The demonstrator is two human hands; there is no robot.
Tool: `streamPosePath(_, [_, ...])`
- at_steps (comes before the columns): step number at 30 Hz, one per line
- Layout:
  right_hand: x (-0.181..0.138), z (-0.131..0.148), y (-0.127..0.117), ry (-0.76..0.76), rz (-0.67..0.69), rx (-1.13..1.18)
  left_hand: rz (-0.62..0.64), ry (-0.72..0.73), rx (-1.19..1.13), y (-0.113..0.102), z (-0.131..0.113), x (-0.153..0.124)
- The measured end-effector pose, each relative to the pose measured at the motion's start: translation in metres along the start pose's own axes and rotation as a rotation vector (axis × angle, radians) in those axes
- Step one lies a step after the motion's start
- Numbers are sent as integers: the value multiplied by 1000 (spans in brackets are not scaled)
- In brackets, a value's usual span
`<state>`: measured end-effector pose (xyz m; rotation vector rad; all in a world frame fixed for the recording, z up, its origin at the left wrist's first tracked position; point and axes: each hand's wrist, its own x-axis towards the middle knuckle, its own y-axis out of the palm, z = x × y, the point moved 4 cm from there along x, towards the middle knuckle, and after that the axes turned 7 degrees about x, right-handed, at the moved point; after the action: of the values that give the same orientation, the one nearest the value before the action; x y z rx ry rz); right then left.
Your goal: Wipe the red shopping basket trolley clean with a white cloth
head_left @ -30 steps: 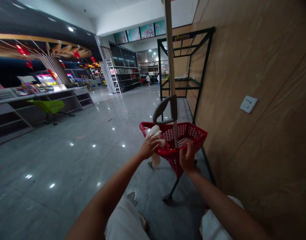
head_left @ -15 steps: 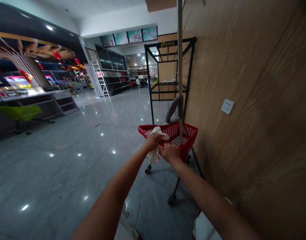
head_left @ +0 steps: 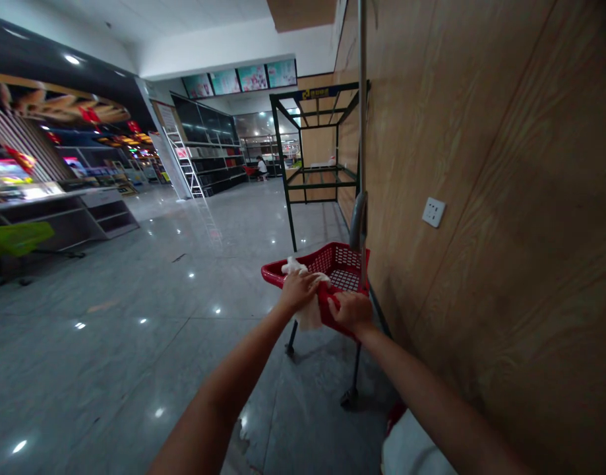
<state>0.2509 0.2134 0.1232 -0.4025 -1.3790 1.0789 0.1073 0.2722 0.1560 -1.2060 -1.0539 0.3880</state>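
A red mesh basket [head_left: 339, 264] on thin wheeled legs stands beside the wooden wall, with a tall metal pole [head_left: 363, 132] and a grey handle [head_left: 357, 221] rising from its far side. My left hand [head_left: 297, 290] presses a white cloth [head_left: 310, 310] against the basket's near rim, fingers closed around the cloth. My right hand [head_left: 351, 310] grips the same rim just to the right, fingers curled over the red edge.
A wooden panel wall [head_left: 505, 198] with a white socket [head_left: 434, 212] runs along the right. A dark metal shelf frame [head_left: 315, 152] stands behind the basket. A glossy grey floor [head_left: 134, 316] spreads left toward counters, a green chair [head_left: 16, 239] and a ladder [head_left: 186, 165]. A person sits far off.
The view has swung right and closer to the wall. My right hand has moved from the pole's base to the basket rim. My left hand keeps the cloth on the rim.
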Motion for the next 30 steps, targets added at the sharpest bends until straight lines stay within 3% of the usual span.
streamPosePath(3, [0,-13,-8,-44,-7,21,-11,143,-35,1,-28,-3])
streamPosePath(5, [-2,-20,-14,-83,-10,31,52,178,-88,-1,-25,-1])
streamPosePath(8, [-5,-27,-20,-142,-37,56,133,-16,-138,-6,7,3])
streamPosePath(11, [-6,-29,-20,-183,-85,61,92,-188,-109,-11,24,-5])
streamPosePath(16, [-4,-28,-12,-214,-115,43,-60,-27,53,-13,-25,-20])
streamPosePath(19, [-5,-29,-10,-232,-74,51,-41,93,53,-15,-41,-24])
streamPosePath(22, [-8,-32,-12,-270,-23,84,11,120,22,-23,-15,-35])
streamPosePath(26, [-9,-36,-12,-252,3,106,38,-209,68,-31,46,-65])
streamPosePath(28, [-9,-33,-10,-240,-16,100,26,-282,107,-31,52,-76])
streamPosePath(30, [-8,-26,-6,-246,-39,95,-7,-224,137,-28,34,-78])
